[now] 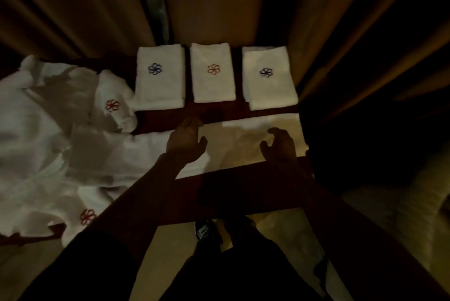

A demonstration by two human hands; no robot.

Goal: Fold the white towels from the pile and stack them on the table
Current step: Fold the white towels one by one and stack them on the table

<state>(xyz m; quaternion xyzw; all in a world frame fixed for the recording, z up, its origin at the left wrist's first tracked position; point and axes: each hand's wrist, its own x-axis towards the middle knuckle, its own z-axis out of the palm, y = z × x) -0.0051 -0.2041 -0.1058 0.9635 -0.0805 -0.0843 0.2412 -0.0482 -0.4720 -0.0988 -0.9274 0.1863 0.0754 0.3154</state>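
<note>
Presently, a white towel (243, 140) is spread flat along the near part of the dark counter (243, 186), and the left hand (186, 141) and right hand (280, 146) are held over it, fingers loosely curved, nothing gripped. Behind it, three folded towels (213, 86) are laid side by side, and the unfolded pile (43, 130) is heaped at the left.

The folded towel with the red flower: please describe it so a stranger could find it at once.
On the dark table, three folded towels lie in a row along the far edge. It is the middle towel; its flower is red, while the left towel and right towel bear dark ones.
</note>
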